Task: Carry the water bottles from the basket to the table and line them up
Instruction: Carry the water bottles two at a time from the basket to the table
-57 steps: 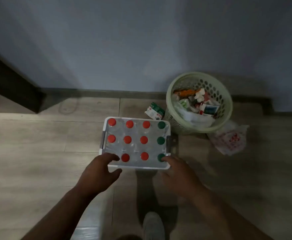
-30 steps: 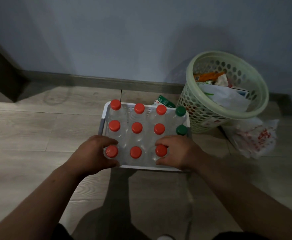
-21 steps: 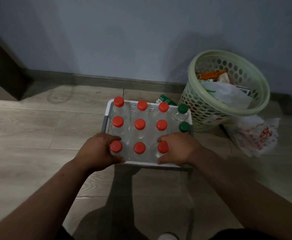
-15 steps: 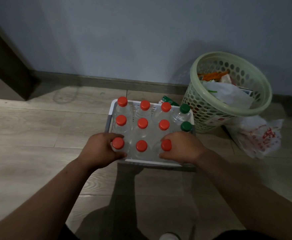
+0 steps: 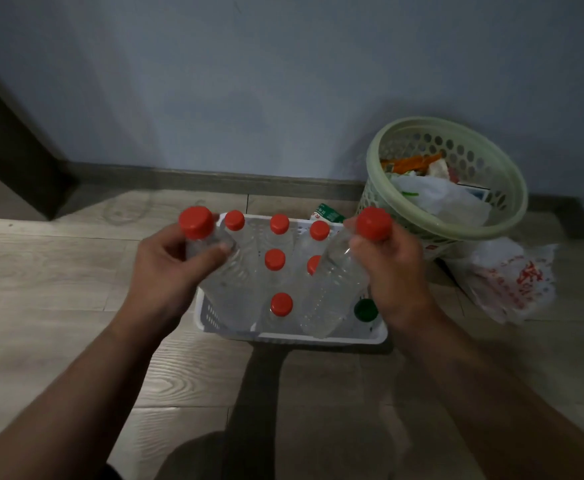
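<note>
1. The left bottle (image 5: 226, 282), clear ribbed plastic with a red cap, is held at centre-left of the frame over the left end of the white basket (image 5: 283, 337). It is tilted, cap toward the upper left. The left hand (image 5: 169, 268) grips it with fingers and thumb curled round the shoulder just under the cap.
2. The right bottle (image 5: 332, 289) looks the same and leans the other way, cap toward the upper right, its base low over the basket's near rim. The right hand (image 5: 397, 268) is curled round its neck and upper body.
3. The standing bottles (image 5: 275, 259) are upright in the basket between and behind the two hands. Six red caps show, plus one green cap (image 5: 365, 309) at the lower right corner.
4. The basket has slotted walls and sits on the wooden floor (image 5: 41, 289) at frame centre.
5. A green-and-white carton (image 5: 326, 214) lies just behind the basket; its lettering is too small to read. The red print on the plastic bag (image 5: 512, 282) at right is blurred.
6. A pale green perforated waste bin (image 5: 512, 216), filled with litter, stands at upper right against the grey wall (image 5: 249, 81).
</note>
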Demonstrator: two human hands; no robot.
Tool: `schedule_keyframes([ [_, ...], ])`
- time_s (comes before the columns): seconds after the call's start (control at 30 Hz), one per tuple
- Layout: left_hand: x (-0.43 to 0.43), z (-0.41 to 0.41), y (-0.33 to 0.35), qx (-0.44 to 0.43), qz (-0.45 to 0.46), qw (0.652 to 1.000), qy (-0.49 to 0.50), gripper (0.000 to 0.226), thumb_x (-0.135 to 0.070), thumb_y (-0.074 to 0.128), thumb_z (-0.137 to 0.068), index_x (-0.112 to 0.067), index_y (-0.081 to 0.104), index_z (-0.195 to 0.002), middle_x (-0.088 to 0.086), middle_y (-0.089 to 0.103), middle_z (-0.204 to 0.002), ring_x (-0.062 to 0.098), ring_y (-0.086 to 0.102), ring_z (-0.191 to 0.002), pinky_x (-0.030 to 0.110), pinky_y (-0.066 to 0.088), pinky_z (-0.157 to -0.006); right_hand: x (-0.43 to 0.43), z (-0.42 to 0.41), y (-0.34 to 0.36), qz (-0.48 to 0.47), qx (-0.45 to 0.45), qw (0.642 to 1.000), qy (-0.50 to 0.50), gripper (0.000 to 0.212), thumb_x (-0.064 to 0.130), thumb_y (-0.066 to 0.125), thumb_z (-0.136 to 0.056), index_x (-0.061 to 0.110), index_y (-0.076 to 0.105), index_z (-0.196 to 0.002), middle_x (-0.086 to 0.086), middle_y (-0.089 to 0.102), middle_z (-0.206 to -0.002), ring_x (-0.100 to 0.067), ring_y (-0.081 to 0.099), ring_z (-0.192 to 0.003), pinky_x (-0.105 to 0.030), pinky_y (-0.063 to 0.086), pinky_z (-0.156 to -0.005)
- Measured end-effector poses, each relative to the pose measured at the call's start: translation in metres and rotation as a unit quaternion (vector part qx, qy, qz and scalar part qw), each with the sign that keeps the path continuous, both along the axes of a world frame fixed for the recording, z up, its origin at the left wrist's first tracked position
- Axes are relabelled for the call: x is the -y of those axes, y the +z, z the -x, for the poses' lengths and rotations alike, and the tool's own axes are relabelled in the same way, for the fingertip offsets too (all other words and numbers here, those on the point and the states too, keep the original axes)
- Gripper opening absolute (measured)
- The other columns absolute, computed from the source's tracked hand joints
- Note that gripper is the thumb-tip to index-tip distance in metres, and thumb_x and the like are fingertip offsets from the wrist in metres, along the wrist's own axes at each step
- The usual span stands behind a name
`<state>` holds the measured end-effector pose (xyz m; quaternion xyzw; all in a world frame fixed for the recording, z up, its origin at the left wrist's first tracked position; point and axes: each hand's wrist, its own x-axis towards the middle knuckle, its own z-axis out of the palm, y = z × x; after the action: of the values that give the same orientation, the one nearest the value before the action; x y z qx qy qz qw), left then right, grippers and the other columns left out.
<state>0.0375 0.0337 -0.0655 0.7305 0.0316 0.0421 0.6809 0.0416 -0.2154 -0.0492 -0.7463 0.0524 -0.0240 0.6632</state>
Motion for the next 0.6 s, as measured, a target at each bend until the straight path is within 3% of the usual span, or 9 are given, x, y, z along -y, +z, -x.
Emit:
schedule_keyframes([
  [0.07, 0.001, -0.005, 0.007, 0.012, 0.026, 0.999, 0.043, 0.027, -0.021, 0.075, -0.073, -0.022, 0.068, -0.098, -0.002, 0.074, -0.088, 0.016, 0.071, -0.086, 0.025, 0.055, -0.073, -0.006, -0.005, 0.01, -0.053, 0.033, 0.998, -0.024, 0.024, 0.03, 0.06, -0.077, 0.008, 0.066, -0.084, -0.002, 0.065, -0.074, -0.01, 0.064, -0.073, -0.022, 0.054, -0.067],
  [0.17, 0.004, -0.006, 0.012, 0.034, 0.036, 0.997, 0.064, 0.029, -0.034, 0.059, -0.069, -0.011, 0.066, -0.085, 0.022, 0.066, -0.081, 0.034, 0.064, -0.076, 0.042, 0.052, -0.072, -0.017, -0.011, 0.015, -0.055, 0.039, 0.998, 0.016, 0.029, 0.032, 0.06, -0.079, 0.004, 0.066, -0.082, -0.011, 0.07, -0.081, -0.025, 0.068, -0.078, -0.037, 0.057, -0.073],
  [0.2, 0.007, -0.005, 0.011, 0.033, 0.031, 0.997, 0.056, 0.032, -0.034, 0.058, -0.069, -0.005, 0.065, -0.082, 0.023, 0.065, -0.077, 0.032, 0.063, -0.072, 0.039, 0.052, -0.069, -0.02, -0.012, 0.015, -0.039, 0.025, 0.998, 0.033, 0.03, 0.034, 0.063, -0.079, 0.005, 0.067, -0.084, -0.011, 0.07, -0.081, -0.027, 0.068, -0.079, -0.04, 0.057, -0.073],
  [0.3, 0.012, 0.0, 0.012, 0.03, 0.013, 0.999, 0.04, 0.04, -0.035, 0.058, -0.067, 0.003, 0.064, -0.079, 0.01, 0.067, -0.068, 0.02, 0.065, -0.065, 0.026, 0.051, -0.061, -0.029, -0.011, 0.014, 0.025, 0.02, 0.997, 0.076, 0.009, 0.022, 0.069, -0.085, 0.016, 0.067, -0.079, 0.008, 0.064, -0.067, -0.006, 0.064, -0.069, -0.023, 0.051, -0.065],
  [0.4, 0.01, 0.005, 0.016, 0.011, -0.003, 0.999, 0.05, 0.033, -0.031, 0.06, -0.068, 0.0, 0.066, -0.075, 0.009, 0.069, -0.067, 0.019, 0.065, -0.063, 0.026, 0.05, -0.062, -0.036, -0.01, 0.02, 0.069, 0.0, 0.994, 0.088, 0.012, 0.02, 0.071, -0.084, 0.027, 0.065, -0.076, 0.013, 0.067, -0.073, -0.002, 0.065, -0.076, -0.019, 0.048, -0.069],
  [0.5, 0.005, 0.015, 0.037, -0.03, -0.001, 0.997, 0.069, 0.023, -0.024, 0.061, -0.068, -0.002, 0.066, -0.071, 0.015, 0.067, -0.067, 0.021, 0.064, -0.063, 0.028, 0.05, -0.061, -0.044, -0.007, 0.045, 0.083, -0.027, 0.99, 0.109, 0.008, 0.018, 0.068, -0.084, 0.012, 0.065, -0.08, -0.006, 0.068, -0.075, -0.017, 0.067, -0.074, -0.032, 0.056, -0.068],
  [0.6, -0.001, 0.03, 0.078, -0.059, 0.016, 0.994, 0.091, 0.025, -0.025, 0.062, -0.067, -0.001, 0.065, -0.072, 0.025, 0.064, -0.07, 0.026, 0.062, -0.064, 0.032, 0.051, -0.06, -0.05, 0.001, 0.088, 0.073, -0.043, 0.99, 0.115, 0.018, 0.012, 0.066, -0.085, -0.005, 0.06, -0.083, -0.021, 0.064, -0.075, -0.029, 0.066, -0.071, -0.036, 0.057, -0.066],
])
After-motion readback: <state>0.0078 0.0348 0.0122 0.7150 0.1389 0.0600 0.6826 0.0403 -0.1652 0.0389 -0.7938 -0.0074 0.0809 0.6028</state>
